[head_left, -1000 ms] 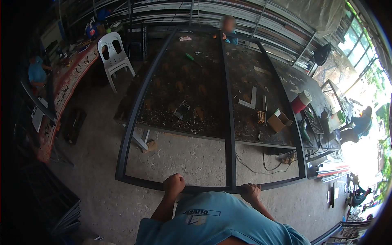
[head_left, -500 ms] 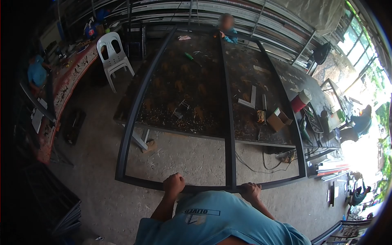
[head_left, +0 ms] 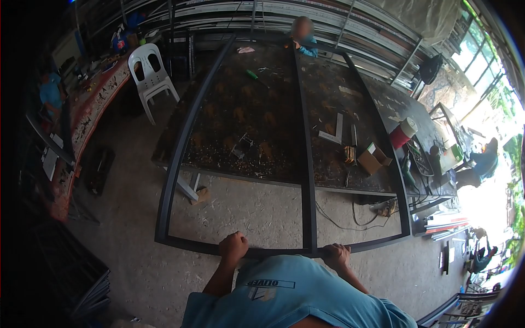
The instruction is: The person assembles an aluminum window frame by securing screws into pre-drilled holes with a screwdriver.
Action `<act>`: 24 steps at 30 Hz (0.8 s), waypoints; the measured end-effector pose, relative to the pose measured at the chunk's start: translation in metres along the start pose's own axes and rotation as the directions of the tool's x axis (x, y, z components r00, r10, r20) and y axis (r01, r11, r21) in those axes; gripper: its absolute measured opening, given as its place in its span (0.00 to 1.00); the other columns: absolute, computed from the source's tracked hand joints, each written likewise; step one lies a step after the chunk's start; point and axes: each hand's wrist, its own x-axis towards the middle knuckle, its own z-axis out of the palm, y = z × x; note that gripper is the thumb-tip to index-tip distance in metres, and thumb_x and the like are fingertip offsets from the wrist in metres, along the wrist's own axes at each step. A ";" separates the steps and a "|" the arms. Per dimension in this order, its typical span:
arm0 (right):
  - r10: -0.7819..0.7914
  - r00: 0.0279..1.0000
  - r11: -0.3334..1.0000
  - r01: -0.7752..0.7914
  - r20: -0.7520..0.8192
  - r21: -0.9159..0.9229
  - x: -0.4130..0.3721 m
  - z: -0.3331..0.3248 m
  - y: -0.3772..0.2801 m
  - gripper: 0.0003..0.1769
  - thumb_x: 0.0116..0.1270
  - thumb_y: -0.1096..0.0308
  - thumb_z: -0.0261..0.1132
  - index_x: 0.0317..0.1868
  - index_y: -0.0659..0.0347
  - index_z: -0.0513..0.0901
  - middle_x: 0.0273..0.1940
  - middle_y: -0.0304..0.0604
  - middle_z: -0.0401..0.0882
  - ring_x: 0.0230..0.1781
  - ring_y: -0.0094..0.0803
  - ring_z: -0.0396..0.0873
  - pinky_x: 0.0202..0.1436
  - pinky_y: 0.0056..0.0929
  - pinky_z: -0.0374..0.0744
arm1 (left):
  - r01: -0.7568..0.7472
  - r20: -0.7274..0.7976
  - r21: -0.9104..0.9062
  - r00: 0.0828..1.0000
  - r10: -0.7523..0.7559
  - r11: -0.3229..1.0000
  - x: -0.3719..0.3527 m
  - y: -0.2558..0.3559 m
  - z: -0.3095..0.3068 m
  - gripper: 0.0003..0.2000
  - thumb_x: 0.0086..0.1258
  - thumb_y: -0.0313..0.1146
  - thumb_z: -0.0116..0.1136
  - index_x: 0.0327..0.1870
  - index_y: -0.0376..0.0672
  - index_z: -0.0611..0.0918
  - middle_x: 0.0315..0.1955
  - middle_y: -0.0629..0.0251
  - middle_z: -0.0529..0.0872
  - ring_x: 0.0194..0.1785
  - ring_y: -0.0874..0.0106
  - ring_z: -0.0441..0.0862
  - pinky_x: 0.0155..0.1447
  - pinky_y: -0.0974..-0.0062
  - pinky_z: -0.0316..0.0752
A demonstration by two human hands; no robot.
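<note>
A large dark metal frame (head_left: 307,197) with a bar dividing it lengthwise spans from my waist across the work table. My left hand (head_left: 233,245) is closed around its near rail, left of the middle bar. Just right of that bar, my right hand (head_left: 336,256) grips the same rail, fingers curled over it. The near rail lies against or very close to the front of my shirt. At the far end a person in a blue shirt (head_left: 307,46) has a hand at the frame near the middle bar.
On the dark work table (head_left: 240,109) lie a green-handled screwdriver (head_left: 252,75), a metal square (head_left: 338,131) and an open cardboard box (head_left: 374,159). A white plastic chair (head_left: 153,76) stands left. Several other people work at the sides. Long profiles fill the rack (head_left: 219,19) behind.
</note>
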 end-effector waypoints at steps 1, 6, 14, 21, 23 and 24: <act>-0.002 1.000 1.000 0.002 -0.001 -0.001 0.000 0.001 0.000 0.09 0.50 0.58 0.69 0.33 0.47 0.87 0.33 0.36 0.84 0.41 0.37 0.81 0.50 0.43 0.67 | -0.003 -0.007 0.002 1.000 0.003 1.000 0.000 0.000 0.000 0.10 0.62 0.39 0.55 0.36 0.45 0.84 0.34 0.56 0.87 0.39 0.57 0.85 0.44 0.61 0.78; -0.011 1.000 1.000 0.011 0.004 0.008 0.000 0.004 0.004 0.09 0.51 0.59 0.69 0.34 0.48 0.87 0.35 0.36 0.85 0.41 0.37 0.81 0.51 0.43 0.67 | 0.023 0.041 0.007 0.999 -0.023 1.000 0.000 0.000 -0.002 0.11 0.64 0.42 0.56 0.40 0.48 0.84 0.37 0.60 0.87 0.42 0.59 0.85 0.46 0.63 0.78; -0.007 1.000 1.000 0.007 -0.005 0.002 -0.001 0.005 0.005 0.09 0.51 0.58 0.69 0.33 0.47 0.87 0.35 0.36 0.84 0.42 0.37 0.81 0.51 0.44 0.67 | -0.013 -0.018 -0.025 1.000 0.013 1.000 -0.002 0.001 -0.003 0.09 0.61 0.38 0.56 0.35 0.44 0.84 0.33 0.56 0.86 0.39 0.57 0.85 0.43 0.60 0.78; -0.022 1.000 1.000 0.022 -0.019 0.004 0.000 0.006 0.005 0.08 0.51 0.59 0.68 0.32 0.47 0.87 0.31 0.35 0.83 0.39 0.37 0.81 0.49 0.43 0.67 | -0.010 0.006 -0.013 1.000 0.010 1.000 -0.001 0.000 -0.003 0.10 0.62 0.39 0.57 0.37 0.45 0.84 0.34 0.58 0.87 0.40 0.58 0.85 0.44 0.61 0.78; -0.014 1.000 1.000 0.014 -0.006 0.001 0.000 0.004 0.004 0.08 0.51 0.59 0.68 0.33 0.47 0.87 0.32 0.35 0.83 0.40 0.37 0.81 0.49 0.43 0.67 | -0.001 0.023 -0.002 1.000 0.001 1.000 0.000 0.000 -0.003 0.11 0.63 0.41 0.57 0.39 0.46 0.84 0.35 0.59 0.87 0.40 0.60 0.85 0.45 0.62 0.78; -0.006 1.000 1.000 0.006 0.007 -0.003 0.000 0.004 0.004 0.08 0.51 0.59 0.68 0.33 0.47 0.87 0.33 0.35 0.84 0.40 0.37 0.81 0.50 0.43 0.67 | 0.009 0.030 -0.002 1.000 -0.008 1.000 0.000 0.000 -0.003 0.10 0.63 0.41 0.57 0.39 0.46 0.84 0.35 0.59 0.87 0.41 0.60 0.85 0.45 0.62 0.78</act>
